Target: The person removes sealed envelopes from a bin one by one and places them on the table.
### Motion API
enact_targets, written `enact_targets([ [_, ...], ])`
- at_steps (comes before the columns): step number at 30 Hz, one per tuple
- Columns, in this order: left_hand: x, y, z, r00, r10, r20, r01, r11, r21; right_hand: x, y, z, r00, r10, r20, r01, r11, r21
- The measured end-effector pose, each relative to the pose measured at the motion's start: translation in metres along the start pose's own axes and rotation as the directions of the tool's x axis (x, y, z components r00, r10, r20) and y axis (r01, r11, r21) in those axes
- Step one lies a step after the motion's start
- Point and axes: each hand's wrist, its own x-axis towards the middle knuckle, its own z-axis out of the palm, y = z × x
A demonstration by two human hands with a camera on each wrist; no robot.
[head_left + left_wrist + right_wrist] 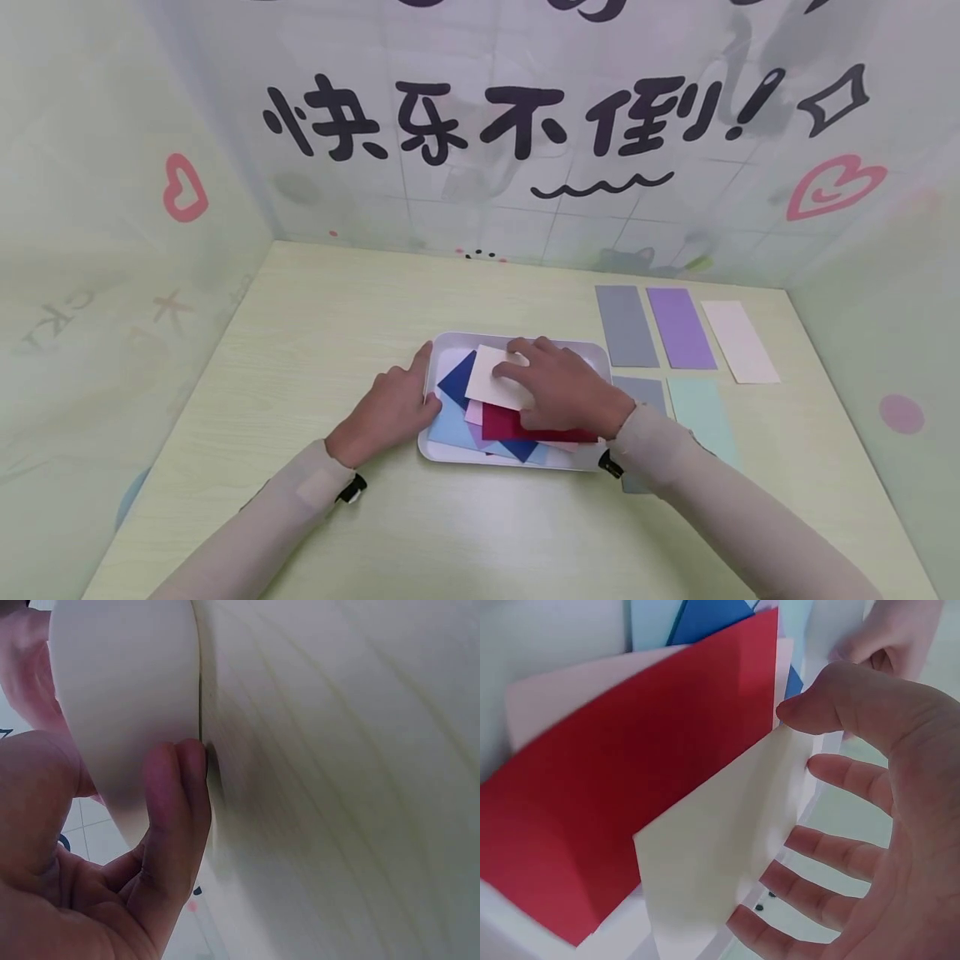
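A white tray point(476, 458) holds a loose pile of coloured cards. My left hand point(392, 412) grips the tray's left side; in the left wrist view its fingers point(176, 802) lie against the outer wall. Over the pile, my right hand point(566, 387) holds a cream card point(486, 379) by its edges. The right wrist view shows the thumb at one corner and the fingertips along the opposite edge. Beneath that card lie a dark red card point(502, 423), a dark blue one point(456, 379) and a light blue one point(447, 425). Pink and lilac corners peek out, partly covered.
Right of the tray, a grey card point(627, 325), a purple card point(681, 327) and a pale pink card point(741, 342) form a row. Nearer lie another grey card point(641, 390) and a mint card point(699, 417), partly behind my right arm. Printed sheets enclose the table point(337, 317).
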Motion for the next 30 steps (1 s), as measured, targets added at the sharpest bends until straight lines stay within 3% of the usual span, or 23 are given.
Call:
enact_targets([
  [10, 0.000, 0.001, -0.001, 1.000, -0.001, 0.001, 0.001, 1.000, -0.011, -0.017, 0.019, 0.003, 0.998, 0.041, -0.055, -0.042, 0.999, -0.020],
  [19, -0.001, 0.001, -0.001, 1.000, -0.005, 0.007, 0.005, 1.000, -0.011, -0.032, 0.030, 0.000, 0.995, 0.068, -0.074, -0.066, 0.997, 0.027],
  [30, 0.000, 0.000, 0.000, 1.000, -0.002, 0.008, 0.002, 1.000, -0.015, -0.054, 0.051, -0.005, 0.980, 0.168, -0.102, -0.160, 0.983, 0.086],
])
